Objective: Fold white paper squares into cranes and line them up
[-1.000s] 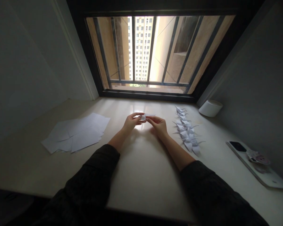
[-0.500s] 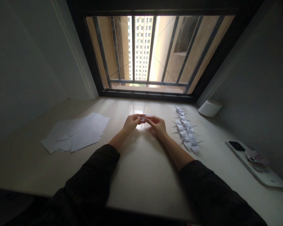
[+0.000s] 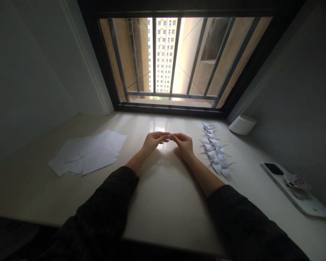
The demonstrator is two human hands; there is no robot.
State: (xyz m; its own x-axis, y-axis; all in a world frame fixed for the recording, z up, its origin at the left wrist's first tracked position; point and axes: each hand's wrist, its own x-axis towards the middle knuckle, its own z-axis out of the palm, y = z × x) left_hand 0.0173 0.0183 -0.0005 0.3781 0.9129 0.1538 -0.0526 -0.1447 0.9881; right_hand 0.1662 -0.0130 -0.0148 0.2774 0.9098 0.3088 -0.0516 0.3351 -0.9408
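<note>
My left hand (image 3: 153,141) and my right hand (image 3: 183,142) meet above the middle of the white sill, fingertips pinched together. Between them is a small piece of folded paper, almost wholly covered by the fingers; its shape cannot be made out. To the right of my right hand, several white folded paper cranes (image 3: 216,154) stand in a close row running toward the window. Off to the left of my left hand lies a loose, overlapping pile of white paper sheets (image 3: 95,150).
A phone (image 3: 293,192) with a cartoon-like grip on its back lies at the right by the wall. Behind it, a white rounded object (image 3: 242,125) sits near the window corner. The barred window (image 3: 168,112) closes off the far side, and the sill's front edge (image 3: 163,243) is near me.
My right fingertips have shifted slightly and closed in against the left ones. The bit of white paper that showed between and behind the fingers is now mostly covered.
</note>
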